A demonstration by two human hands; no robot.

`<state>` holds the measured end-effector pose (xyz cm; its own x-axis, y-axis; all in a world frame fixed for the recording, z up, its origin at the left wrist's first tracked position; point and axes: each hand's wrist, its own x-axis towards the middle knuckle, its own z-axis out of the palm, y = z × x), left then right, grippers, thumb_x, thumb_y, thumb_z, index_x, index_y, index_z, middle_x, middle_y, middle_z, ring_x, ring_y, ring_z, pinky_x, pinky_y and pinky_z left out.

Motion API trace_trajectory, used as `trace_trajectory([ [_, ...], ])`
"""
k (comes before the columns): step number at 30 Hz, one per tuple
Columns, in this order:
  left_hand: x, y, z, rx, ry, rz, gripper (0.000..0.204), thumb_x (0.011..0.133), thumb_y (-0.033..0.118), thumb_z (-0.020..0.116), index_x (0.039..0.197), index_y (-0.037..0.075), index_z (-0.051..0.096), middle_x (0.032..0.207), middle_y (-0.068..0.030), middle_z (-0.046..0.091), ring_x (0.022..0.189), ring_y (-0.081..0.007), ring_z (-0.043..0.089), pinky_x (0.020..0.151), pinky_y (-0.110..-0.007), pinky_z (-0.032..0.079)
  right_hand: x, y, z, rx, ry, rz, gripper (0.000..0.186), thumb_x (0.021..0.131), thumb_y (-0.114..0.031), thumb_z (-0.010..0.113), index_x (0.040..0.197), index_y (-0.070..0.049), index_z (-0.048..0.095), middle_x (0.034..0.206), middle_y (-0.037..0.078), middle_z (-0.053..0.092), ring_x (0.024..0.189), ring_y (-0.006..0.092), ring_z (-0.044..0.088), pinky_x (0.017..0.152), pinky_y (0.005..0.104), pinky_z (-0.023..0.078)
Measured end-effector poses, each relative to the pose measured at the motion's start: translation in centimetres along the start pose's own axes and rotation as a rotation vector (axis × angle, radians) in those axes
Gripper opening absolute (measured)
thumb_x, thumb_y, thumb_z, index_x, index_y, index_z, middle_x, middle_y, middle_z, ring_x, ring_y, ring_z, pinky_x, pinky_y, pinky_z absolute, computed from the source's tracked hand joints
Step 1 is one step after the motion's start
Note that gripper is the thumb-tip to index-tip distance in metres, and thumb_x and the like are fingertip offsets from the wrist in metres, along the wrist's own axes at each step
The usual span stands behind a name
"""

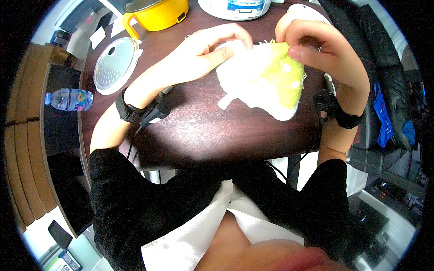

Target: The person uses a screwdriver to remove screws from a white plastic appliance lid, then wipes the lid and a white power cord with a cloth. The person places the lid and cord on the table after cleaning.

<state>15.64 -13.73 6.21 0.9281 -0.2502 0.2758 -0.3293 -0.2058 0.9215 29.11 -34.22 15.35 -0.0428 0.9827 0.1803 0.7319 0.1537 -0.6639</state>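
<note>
A fluffy white and yellow-green cloth [266, 81] with a small white tag is held over the dark wooden table [203, 140]. My left hand [219, 45] grips the cloth's upper left edge between thumb and fingers. My right hand [312, 45] pinches its upper right corner, with the thumb on the yellow-green side and the fingers curled. Both wrists wear black straps with small devices attached.
A yellow pot [160, 13] and a white appliance [233, 7] stand at the back. A clear perforated lid [113, 67] lies left, with a water bottle [70, 98] beyond. A black sofa [384, 77] with a blue strap item [382, 117] is right.
</note>
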Motion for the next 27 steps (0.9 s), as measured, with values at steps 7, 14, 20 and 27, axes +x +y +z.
trace_trajectory([
  [7,-0.1,-0.3,-0.4,-0.354,-0.001,-0.057,0.020,0.092,0.012,0.050,0.106,0.001,0.059,0.099,-0.0045,0.062,0.093,-0.0098,0.056,0.083,-0.025,0.045,0.9,-1.2,-0.1,-0.133,0.330,0.203,0.011,0.078,-0.011,0.066,0.073,-0.003,0.058,0.069,0.003,0.056,0.067,0.0167,0.053,0.061,0.0287,0.043],
  [14,-0.2,0.4,0.7,0.083,-0.073,-0.106,0.018,0.090,0.021,0.057,0.096,0.004,0.058,0.083,0.0034,0.053,0.077,-0.0030,0.049,0.067,-0.019,0.041,0.6,0.6,0.8,-0.344,0.222,0.042,0.014,0.077,-0.008,0.063,0.075,-0.003,0.051,0.071,0.007,0.051,0.065,0.0174,0.048,0.059,0.0282,0.039],
  [20,0.5,1.3,-0.6,0.053,0.085,-0.094,0.018,0.088,0.021,0.055,0.082,0.005,0.055,0.068,0.0066,0.047,0.063,-0.0006,0.043,0.056,-0.018,0.036,-1.0,2.2,0.3,-0.370,0.039,0.120,0.032,0.078,-0.006,0.068,0.072,-0.006,0.037,0.069,0.002,0.038,0.060,0.0098,0.036,0.052,0.0248,0.030],
  [27,1.0,0.6,-1.3,0.125,0.156,0.084,0.021,0.088,0.023,0.057,0.097,0.005,0.051,0.085,0.0016,0.052,0.075,-0.0067,0.050,0.067,-0.022,0.042,-0.9,1.9,0.6,-0.024,0.143,0.251,0.022,0.080,-0.005,0.067,0.094,-0.004,0.050,0.079,-0.002,0.049,0.071,0.0063,0.048,0.061,0.0207,0.042],
])
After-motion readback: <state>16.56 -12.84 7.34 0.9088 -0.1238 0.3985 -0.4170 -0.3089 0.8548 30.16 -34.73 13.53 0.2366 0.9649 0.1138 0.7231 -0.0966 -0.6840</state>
